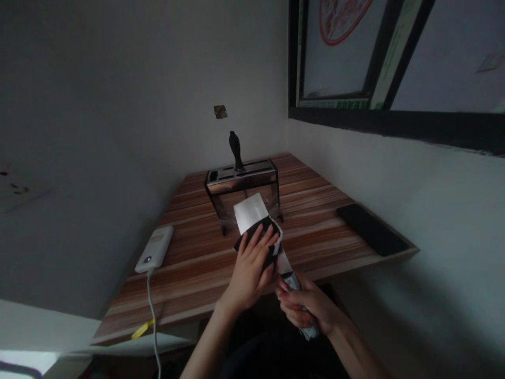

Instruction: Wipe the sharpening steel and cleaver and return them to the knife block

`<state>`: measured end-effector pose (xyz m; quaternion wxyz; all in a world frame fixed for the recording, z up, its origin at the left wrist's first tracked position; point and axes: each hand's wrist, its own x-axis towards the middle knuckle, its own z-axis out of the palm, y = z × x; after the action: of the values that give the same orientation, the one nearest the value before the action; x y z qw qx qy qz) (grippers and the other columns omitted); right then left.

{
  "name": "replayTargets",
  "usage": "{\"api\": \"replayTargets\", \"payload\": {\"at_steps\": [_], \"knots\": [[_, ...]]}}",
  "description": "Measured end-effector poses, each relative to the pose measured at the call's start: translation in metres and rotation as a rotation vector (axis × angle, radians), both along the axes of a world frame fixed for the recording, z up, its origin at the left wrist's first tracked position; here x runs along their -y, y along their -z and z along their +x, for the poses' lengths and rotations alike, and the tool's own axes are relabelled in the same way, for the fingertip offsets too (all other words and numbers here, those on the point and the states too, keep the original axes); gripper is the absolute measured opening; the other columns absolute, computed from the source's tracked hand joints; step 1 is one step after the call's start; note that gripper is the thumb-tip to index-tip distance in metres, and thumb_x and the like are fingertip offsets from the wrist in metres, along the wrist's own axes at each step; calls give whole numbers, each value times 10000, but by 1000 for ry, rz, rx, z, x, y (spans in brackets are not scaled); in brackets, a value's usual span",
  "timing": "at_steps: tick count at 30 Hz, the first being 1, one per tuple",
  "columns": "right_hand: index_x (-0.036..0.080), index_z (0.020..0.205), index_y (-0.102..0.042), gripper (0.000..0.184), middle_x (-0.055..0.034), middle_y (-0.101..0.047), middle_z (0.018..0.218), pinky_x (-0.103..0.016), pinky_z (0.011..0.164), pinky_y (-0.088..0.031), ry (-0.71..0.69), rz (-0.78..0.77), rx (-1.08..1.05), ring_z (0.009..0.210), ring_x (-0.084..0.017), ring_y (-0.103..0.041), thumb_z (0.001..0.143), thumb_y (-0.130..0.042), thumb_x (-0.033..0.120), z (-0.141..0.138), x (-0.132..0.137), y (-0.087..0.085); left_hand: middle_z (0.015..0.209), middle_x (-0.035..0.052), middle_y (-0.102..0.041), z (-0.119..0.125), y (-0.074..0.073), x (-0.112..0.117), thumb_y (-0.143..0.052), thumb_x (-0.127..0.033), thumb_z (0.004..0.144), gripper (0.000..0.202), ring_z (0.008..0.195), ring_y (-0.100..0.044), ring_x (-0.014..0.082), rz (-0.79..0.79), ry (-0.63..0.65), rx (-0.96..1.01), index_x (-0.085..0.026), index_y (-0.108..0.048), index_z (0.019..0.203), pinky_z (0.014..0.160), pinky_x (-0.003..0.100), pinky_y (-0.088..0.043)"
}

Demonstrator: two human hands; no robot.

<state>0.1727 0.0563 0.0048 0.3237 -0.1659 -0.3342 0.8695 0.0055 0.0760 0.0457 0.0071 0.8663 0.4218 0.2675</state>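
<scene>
Left hand [252,263] laid over black cloth [276,227] on knife [250,211] blade, right hand [303,305] gripping handle [291,280] over table's [315,202] front edge, rack [242,179] near back edge, white device [157,246] along left edge, phone [371,229] at front right corner

Dim exposure, muted contrast.
Bright patch at lower-left edge; pale glare on the blade [250,211]. Soft shadow darkens the right wall [453,210] below the table [315,208]. Fine detail is soft; edges show wide-angle stretching.
</scene>
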Motion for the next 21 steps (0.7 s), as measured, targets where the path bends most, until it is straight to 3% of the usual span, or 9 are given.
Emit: {"api": "replayTargets", "payload": {"at_steps": [10, 17, 21], "knots": [[188, 699, -473, 253, 130, -356, 333, -148, 301, -191, 106, 53, 202, 276, -19, -235, 611, -694, 273, 1, -2, -10, 1519, 68, -275, 11, 13, 30, -355, -182, 903, 555, 1429, -108, 219, -149, 170, 17, -200, -230, 1444, 1150, 490, -48], [183, 664, -491, 240, 130, -295, 320, -169, 304, -156, 125, 52, 225, 271, -24, -222, 626, -710, 272, 5, -3, 5, 1517, 77, -277, 9, 15, 36, -338, -222, 920, 545, 1424, -131, 249, -196, 193, 38, -215, -221, 1452, 1143, 511, -57], [184, 705, -522, 234, 118, -333, 347, -179, 321, -208, 141, 44, 229, 295, -40, -276, 614, -723, 261, 2, -5, 3, 1522, 65, -267, 11, 12, 35, -342, -214, 918, 543, 1427, -117, 244, -227, 204, 76, -221, -229, 1449, 1147, 510, -52]]}}
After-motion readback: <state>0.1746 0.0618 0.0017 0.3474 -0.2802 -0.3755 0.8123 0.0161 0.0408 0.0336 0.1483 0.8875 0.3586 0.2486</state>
